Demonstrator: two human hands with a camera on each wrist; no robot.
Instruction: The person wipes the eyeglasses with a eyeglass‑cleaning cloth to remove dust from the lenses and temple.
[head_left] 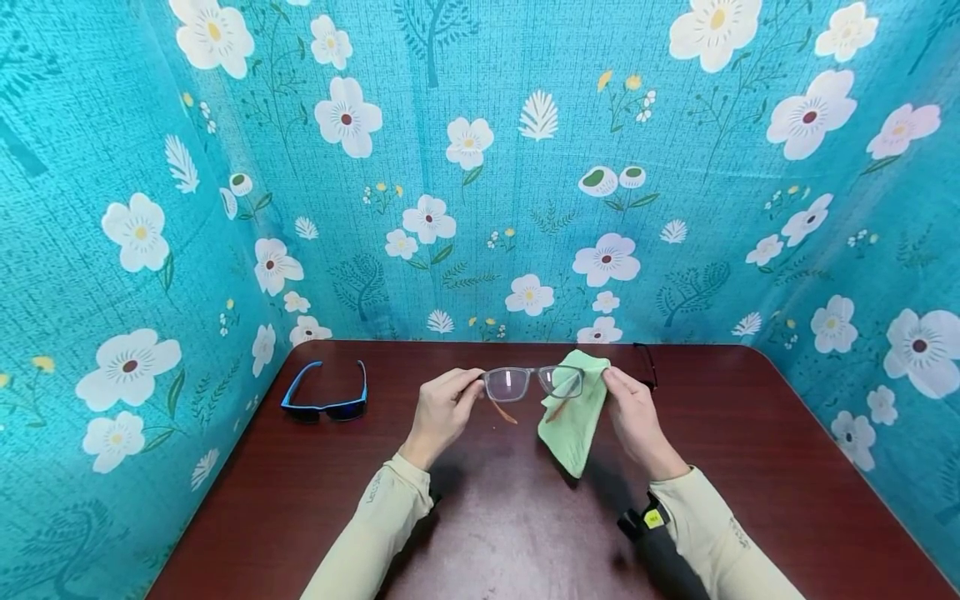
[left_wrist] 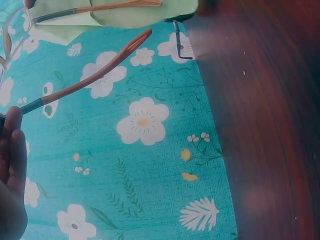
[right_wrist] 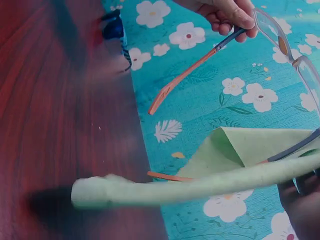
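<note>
A pair of eyeglasses (head_left: 508, 385) with clear lenses, a grey frame and orange-brown temple tips is held up over the table. My left hand (head_left: 441, 412) pinches it at the hinge end of one temple, thumb and fingers together. From my right hand (head_left: 637, 417), which grips its upper corner, a light green cloth (head_left: 572, 433) hangs down. The cloth lies behind and around the far lens, and one temple (right_wrist: 172, 176) runs along its folds in the right wrist view. The other temple (left_wrist: 90, 79) sticks out freely. Cloth partly hides the right fingers.
Blue-framed sunglasses (head_left: 330, 410) with dark lenses lie with temples spread on the left of the dark red wooden table (head_left: 487, 533). Behind the right hand, dark-framed glasses (head_left: 651, 367) are partly hidden. A turquoise flowered curtain (head_left: 465, 250) encloses the back and sides.
</note>
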